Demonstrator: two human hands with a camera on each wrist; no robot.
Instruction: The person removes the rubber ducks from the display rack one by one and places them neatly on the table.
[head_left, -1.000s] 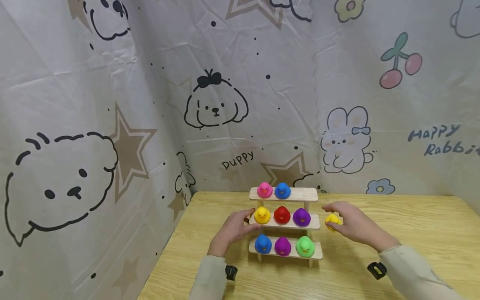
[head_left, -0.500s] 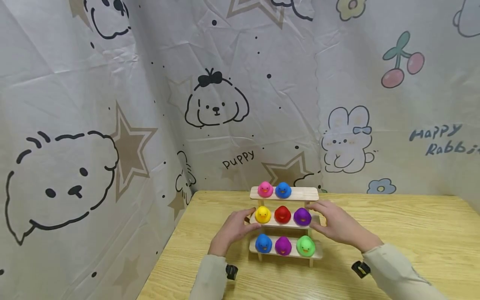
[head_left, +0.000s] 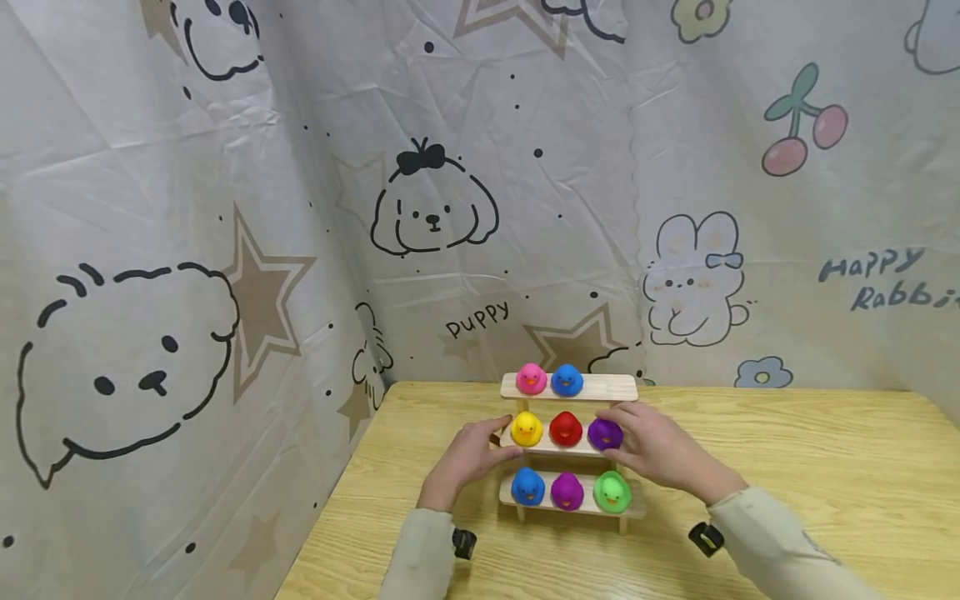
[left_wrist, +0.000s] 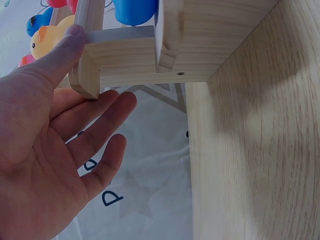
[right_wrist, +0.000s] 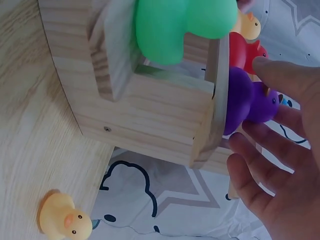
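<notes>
A three-tier wooden stand (head_left: 618, 388) bears rubber ducks on every shelf. At the left end of its middle shelf, my left hand (head_left: 468, 458) grips the board, thumb on the front edge and fingers behind, beside the yellow duck (head_left: 527, 429). My right hand (head_left: 660, 442) reaches round the purple duck (right_wrist: 240, 100) at the shelf's right end. Its fingertips lie right at the duck's side and its thumb extends in front, level with the red duck (right_wrist: 242, 52). The right fingers partly cover the purple duck in the head view.
Pink (head_left: 531, 379) and blue (head_left: 567, 380) ducks sit on the top shelf. Blue (head_left: 528, 487), magenta (head_left: 567, 492) and green (head_left: 612, 492) ones occupy the bottom shelf. Another yellow duck (right_wrist: 62, 217) sits on the table right of the stand. A printed curtain (head_left: 570, 250) hangs behind.
My right hand has moved left, from the yellow duck on the table to the purple duck on the middle shelf. The left hand has stayed on the stand.
</notes>
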